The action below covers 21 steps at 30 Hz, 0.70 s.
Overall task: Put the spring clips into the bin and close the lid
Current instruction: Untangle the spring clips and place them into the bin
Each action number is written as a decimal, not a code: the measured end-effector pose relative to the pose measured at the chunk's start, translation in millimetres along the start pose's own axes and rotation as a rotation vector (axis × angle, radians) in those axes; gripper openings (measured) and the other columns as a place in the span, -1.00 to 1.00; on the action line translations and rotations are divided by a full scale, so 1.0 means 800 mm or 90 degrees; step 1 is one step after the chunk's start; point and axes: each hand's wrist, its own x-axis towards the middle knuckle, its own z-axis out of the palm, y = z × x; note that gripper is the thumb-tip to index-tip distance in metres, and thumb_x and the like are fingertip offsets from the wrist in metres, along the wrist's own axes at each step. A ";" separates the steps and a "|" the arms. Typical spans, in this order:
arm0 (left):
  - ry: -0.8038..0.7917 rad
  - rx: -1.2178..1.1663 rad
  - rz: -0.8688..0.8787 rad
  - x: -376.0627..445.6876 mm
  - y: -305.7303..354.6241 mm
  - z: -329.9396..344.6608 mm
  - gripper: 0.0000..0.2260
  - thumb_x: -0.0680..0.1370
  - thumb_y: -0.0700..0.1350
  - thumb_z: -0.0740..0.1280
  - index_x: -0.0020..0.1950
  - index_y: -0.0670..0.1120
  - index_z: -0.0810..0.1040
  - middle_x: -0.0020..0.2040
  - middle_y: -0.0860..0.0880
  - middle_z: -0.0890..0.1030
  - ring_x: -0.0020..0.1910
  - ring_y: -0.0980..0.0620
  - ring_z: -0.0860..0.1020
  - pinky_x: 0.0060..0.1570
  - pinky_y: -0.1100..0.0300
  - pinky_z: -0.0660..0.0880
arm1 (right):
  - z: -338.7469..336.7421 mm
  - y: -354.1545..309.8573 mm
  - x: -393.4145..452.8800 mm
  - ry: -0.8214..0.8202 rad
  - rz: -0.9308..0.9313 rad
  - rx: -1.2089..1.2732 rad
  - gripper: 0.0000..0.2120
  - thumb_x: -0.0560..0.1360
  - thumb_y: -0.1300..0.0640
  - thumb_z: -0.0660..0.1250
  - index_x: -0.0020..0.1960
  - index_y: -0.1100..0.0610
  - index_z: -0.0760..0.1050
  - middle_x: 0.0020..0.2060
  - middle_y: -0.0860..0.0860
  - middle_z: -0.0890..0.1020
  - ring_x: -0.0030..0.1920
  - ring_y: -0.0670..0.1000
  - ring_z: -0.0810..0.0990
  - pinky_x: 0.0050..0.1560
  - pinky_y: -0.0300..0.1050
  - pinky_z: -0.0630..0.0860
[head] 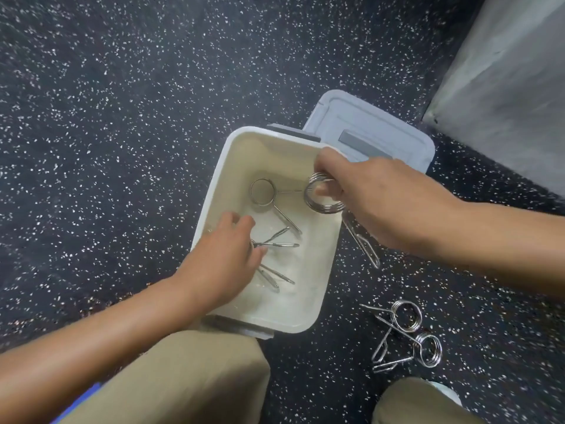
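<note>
A white open bin (214, 191) stands on the speckled floor. Its grey lid (376, 130) lies flat behind it at the upper right. My right hand (376, 203) holds a steel spring clip (324, 200) by its coil over the bin's right rim, with the clip's handles hanging outside the wall. My left hand (223, 258) is down inside the bin, fingers around another spring clip (275, 244) whose handles stick out to the right. One more clip (266, 197) lies on the bin's bottom. Two clips (406, 319) (428, 350) lie on the floor to the right.
My knees in tan trousers (183, 377) are at the bottom, close to the bin's near edge. A grey block or wall (504, 87) rises at the upper right. Dark speckled floor (107, 117) spreads to the left.
</note>
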 end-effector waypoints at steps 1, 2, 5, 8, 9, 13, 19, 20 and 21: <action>0.003 -0.013 0.003 -0.003 -0.001 -0.005 -0.59 0.65 0.14 0.19 0.41 -0.05 0.38 0.35 -0.04 0.39 0.07 -0.17 0.59 0.04 0.01 0.48 | -0.001 -0.003 0.016 0.006 -0.008 -0.003 -0.79 0.67 -0.15 0.07 0.05 -0.02 0.31 -0.43 -0.06 0.42 -0.39 0.04 0.43 -0.46 -0.09 0.26; 0.004 -0.025 0.005 -0.006 -0.003 -0.010 -0.60 0.64 0.15 0.18 0.40 -0.02 0.40 0.32 -0.01 0.42 0.05 -0.14 0.60 0.02 0.03 0.46 | -0.001 -0.007 0.032 0.015 -0.023 -0.007 -0.77 0.67 -0.16 0.09 0.03 -0.02 0.37 -0.44 -0.07 0.40 -0.37 0.08 0.43 -0.45 -0.09 0.25; 0.013 -0.050 0.021 -0.013 -0.009 -0.023 -0.65 0.63 0.18 0.17 0.33 0.04 0.45 0.23 0.07 0.49 0.01 -0.06 0.58 0.00 0.07 0.45 | 0.010 -0.012 0.074 0.045 -0.048 -0.026 -0.81 0.66 -0.11 0.16 0.05 -0.04 0.49 -0.44 -0.13 0.32 -0.28 0.15 0.39 -0.39 -0.05 0.20; 0.036 -0.066 0.044 -0.018 -0.015 -0.035 -0.69 0.62 0.19 0.16 0.24 0.06 0.48 0.11 0.12 0.53 -0.07 0.05 0.49 -0.04 0.11 0.42 | 0.035 -0.016 0.112 0.064 -0.080 -0.074 -0.79 0.65 -0.06 0.18 0.10 0.01 0.53 -0.33 -0.10 0.49 -0.25 0.17 0.43 -0.37 -0.05 0.28; 0.039 -0.069 0.051 -0.019 -0.014 -0.039 -0.71 0.62 0.20 0.16 0.22 0.07 0.48 0.08 0.13 0.54 -0.11 0.08 0.45 -0.07 0.13 0.39 | 0.044 -0.014 0.119 0.075 -0.097 -0.077 -0.81 0.64 -0.03 0.20 0.07 0.03 0.54 -0.22 -0.05 0.60 -0.21 0.18 0.49 -0.35 -0.05 0.37; 0.046 -0.103 0.061 -0.021 -0.020 -0.046 -0.72 0.61 0.21 0.15 0.18 0.10 0.49 0.05 0.17 0.57 -0.11 0.10 0.49 -0.06 0.13 0.43 | 0.082 -0.015 0.150 0.034 -0.095 -0.053 -0.84 0.59 0.14 0.22 0.08 0.10 0.55 -0.05 -0.02 0.62 -0.12 0.12 0.53 -0.30 -0.10 0.37; 0.038 -0.111 0.069 -0.022 -0.020 -0.043 -0.74 0.62 0.20 0.15 0.13 0.09 0.50 -0.06 0.17 0.57 -0.10 0.06 0.54 -0.06 0.11 0.45 | 0.126 -0.017 0.169 -0.013 -0.099 -0.240 -0.65 0.53 0.35 0.18 0.26 0.13 0.48 0.08 0.06 0.64 0.00 0.20 0.62 -0.25 -0.04 0.28; 0.040 -0.109 0.073 -0.021 -0.020 -0.043 -0.73 0.61 0.21 0.15 0.14 0.09 0.50 -0.04 0.16 0.59 -0.09 0.06 0.55 -0.05 0.10 0.46 | 0.131 -0.017 0.172 -0.015 -0.087 -0.246 -0.65 0.53 0.34 0.17 0.27 0.15 0.48 0.08 0.07 0.64 0.03 0.20 0.61 -0.24 -0.04 0.29; 0.041 -0.109 0.074 -0.021 -0.020 -0.043 -0.72 0.61 0.21 0.14 0.14 0.09 0.50 -0.02 0.16 0.61 -0.08 0.07 0.56 -0.04 0.10 0.46 | 0.136 -0.016 0.175 -0.012 -0.076 -0.252 -0.66 0.54 0.31 0.15 0.27 0.16 0.49 0.09 0.08 0.65 0.05 0.20 0.61 -0.24 -0.05 0.29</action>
